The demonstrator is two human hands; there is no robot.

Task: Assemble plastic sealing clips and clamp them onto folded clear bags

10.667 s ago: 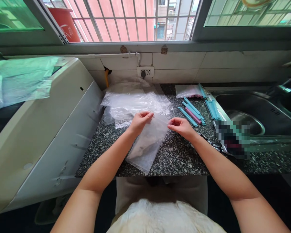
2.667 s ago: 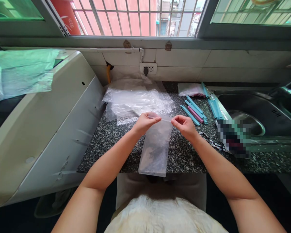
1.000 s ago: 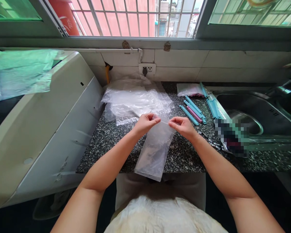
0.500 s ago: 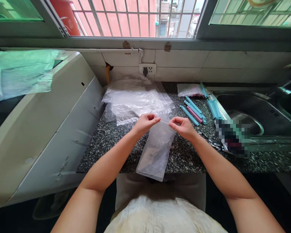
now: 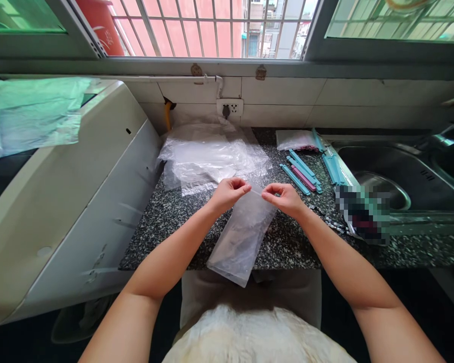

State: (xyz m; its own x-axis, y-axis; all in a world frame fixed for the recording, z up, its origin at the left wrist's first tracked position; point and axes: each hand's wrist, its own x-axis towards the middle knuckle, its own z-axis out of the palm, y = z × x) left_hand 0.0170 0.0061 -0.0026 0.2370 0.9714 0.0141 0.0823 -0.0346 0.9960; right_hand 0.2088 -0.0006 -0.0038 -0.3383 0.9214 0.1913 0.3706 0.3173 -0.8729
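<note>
Between my two hands hangs a clear, frosted-looking plastic bag (image 5: 244, 234), its lower end reaching past the counter's front edge. My left hand (image 5: 230, 194) pinches its top edge on the left, thumb against the fingers. A short way along the same edge, my right hand (image 5: 282, 196) pinches it too. Behind my left hand lies a loose heap of clear plastic bags (image 5: 212, 154). Right of my right hand are several blue sealing clips (image 5: 304, 169) with a pink clip (image 5: 303, 178) among them.
More blue clips (image 5: 333, 169) rest by the metal sink (image 5: 386, 151), near a blurred-out packet (image 5: 363, 217). A small filled plastic bag (image 5: 295, 139) lies at the back. The speckled counter (image 5: 287, 247) ends at a large pale appliance (image 5: 109, 166) on the left, below the window.
The lower end of the plastic bag has swung slightly left and toward me. Both hands keep their pinch on its top edge and have barely shifted.
</note>
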